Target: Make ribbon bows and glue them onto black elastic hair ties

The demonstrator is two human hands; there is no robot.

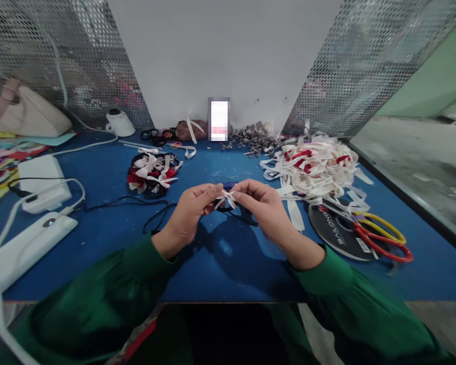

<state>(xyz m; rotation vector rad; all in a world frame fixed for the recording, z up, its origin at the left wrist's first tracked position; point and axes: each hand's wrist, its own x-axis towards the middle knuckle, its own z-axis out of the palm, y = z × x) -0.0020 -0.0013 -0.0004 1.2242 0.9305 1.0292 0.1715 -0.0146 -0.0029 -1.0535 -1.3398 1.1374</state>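
Note:
Between my two hands, over the middle of the blue table, is a small white ribbon bow point(227, 196) with its tails hanging down. A dark band, like a black hair tie, shows just below the bow. My left hand point(193, 205) pinches the bow's left side between thumb and fingers. From the other side, the thumb and forefinger of my right hand point(261, 203) pinch its right loop. Left of my hands lies a heap of black hair ties with white and red bows point(152, 172). To the right is a tangled pile of white ribbons point(315, 165).
Scissors with red and yellow handles point(383, 238) lie on a black spool point(330, 235) at right. Grey ribbon pieces point(256, 138) lie at the back beside a propped bright screen point(219, 119). White power blocks point(41, 241) and cables occupy the left, near a white mug point(120, 123).

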